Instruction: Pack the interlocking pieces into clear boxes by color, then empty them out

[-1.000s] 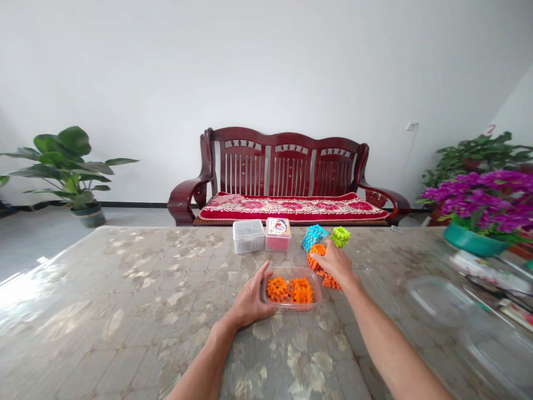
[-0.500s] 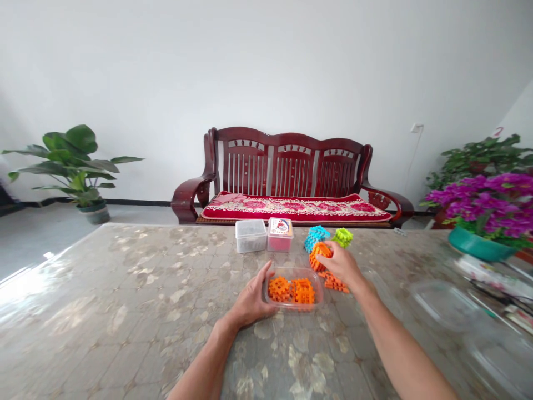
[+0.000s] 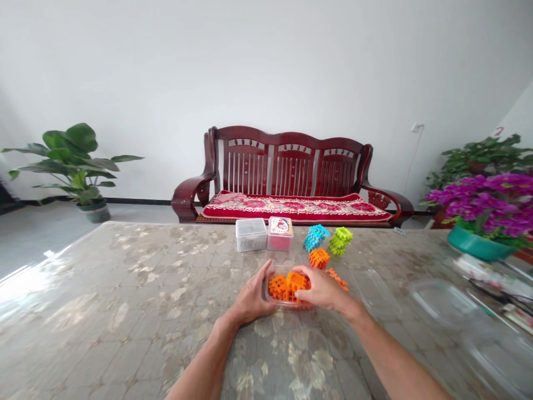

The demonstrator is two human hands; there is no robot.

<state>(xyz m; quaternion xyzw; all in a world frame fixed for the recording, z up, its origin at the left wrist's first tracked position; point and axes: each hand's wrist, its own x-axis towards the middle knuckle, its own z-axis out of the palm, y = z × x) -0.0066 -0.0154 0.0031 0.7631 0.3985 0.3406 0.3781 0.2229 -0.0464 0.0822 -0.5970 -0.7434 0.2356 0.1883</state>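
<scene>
My left hand (image 3: 252, 293) grips the left side of a clear plastic container (image 3: 287, 305), thumb in front and fingers behind. Inside lie orange toothed plastic building blocks (image 3: 277, 287). Over the container's right half, my right hand (image 3: 322, 287) pinches a stack of orange building blocks (image 3: 297, 282); whether that stack touches the blocks below is hidden. More orange blocks (image 3: 319, 258) stand on the table just behind, and a flat orange group (image 3: 337, 279) shows partly behind my right hand. Farther back are a blue stack (image 3: 315, 238) and a lime-green stack (image 3: 341, 240) of similar blocks.
A translucent box (image 3: 251, 235) and a lidded box with pink contents (image 3: 280, 236) stand at the table's back. Clear plastic lids (image 3: 443, 304) lie on the right. A teal flower pot (image 3: 478, 244) stands at the right edge. Beyond the table is a wooden bench (image 3: 291, 166).
My right hand has carried an orange stack from beside the blue blocks, left and nearer, over the container. The orange pile behind is smaller. My left hand stays at the container.
</scene>
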